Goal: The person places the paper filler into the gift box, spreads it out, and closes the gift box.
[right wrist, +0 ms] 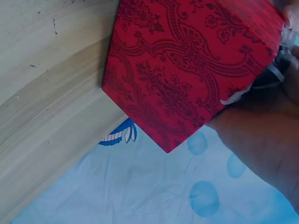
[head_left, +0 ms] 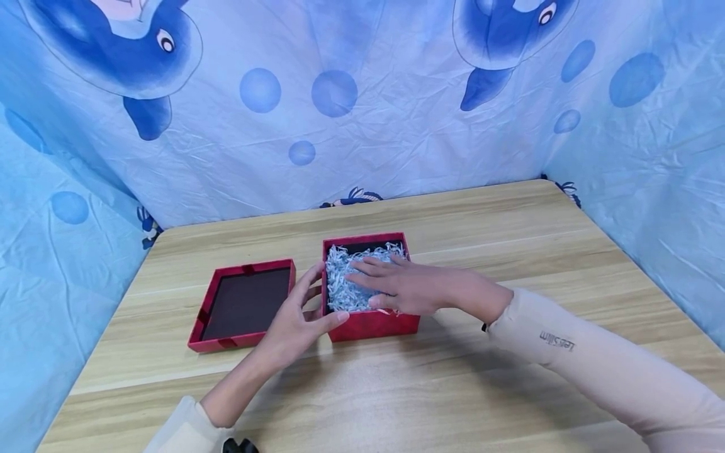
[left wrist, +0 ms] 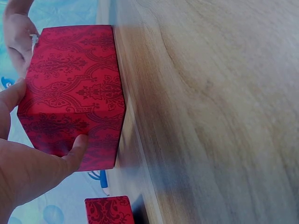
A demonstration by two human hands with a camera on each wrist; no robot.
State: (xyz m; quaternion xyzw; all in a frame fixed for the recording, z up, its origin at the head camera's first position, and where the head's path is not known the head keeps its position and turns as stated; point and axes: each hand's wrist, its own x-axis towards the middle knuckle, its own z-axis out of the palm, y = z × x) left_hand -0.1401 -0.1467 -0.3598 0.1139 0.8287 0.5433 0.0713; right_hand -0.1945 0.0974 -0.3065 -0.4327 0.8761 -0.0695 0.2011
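Note:
A red box (head_left: 374,327) with a dark damask pattern stands on the table, full of pale blue shredded paper (head_left: 342,286). My left hand (head_left: 299,321) holds its near left corner, thumb at the front rim and bent fingers along the left side. In the left wrist view a fingertip touches the patterned side of the box (left wrist: 77,74). Over the filling lies my right hand (head_left: 410,283), palm down, fingers spread out on the paper strands. Its fingers are mostly hidden behind the box (right wrist: 182,60) in the right wrist view.
Left of the box, a shallow red lid (head_left: 206,314) lies with its dark inside facing up. The wooden table (head_left: 481,390) reaches a curtain (head_left: 385,145) printed with dolphins and bubbles at the back and sides. Some paper strands stick out over the box's front rim.

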